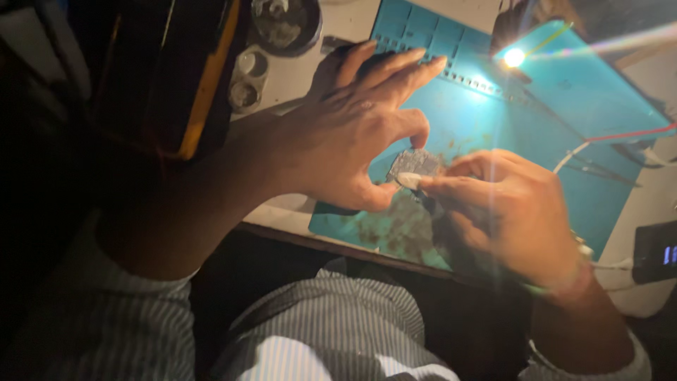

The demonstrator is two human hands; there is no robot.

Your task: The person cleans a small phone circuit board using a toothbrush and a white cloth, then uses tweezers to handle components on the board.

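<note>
Open ground: the far and right parts of the teal mat [564, 92] on the worktop [303, 77] lie bare apart from a red wire [627, 134], a white cable [575, 154] and thin tweezers [599, 169] crossing the right side. Centre of the mat is blocked by both hands, left hand [352, 134] and right hand [508, 212], meeting over a small grey chip [415, 166]. Left approach is crowded by a black-and-yellow device [176, 70] and round containers [247, 77]; a dark box with a lit display [656, 250] sits at the right edge.
</note>
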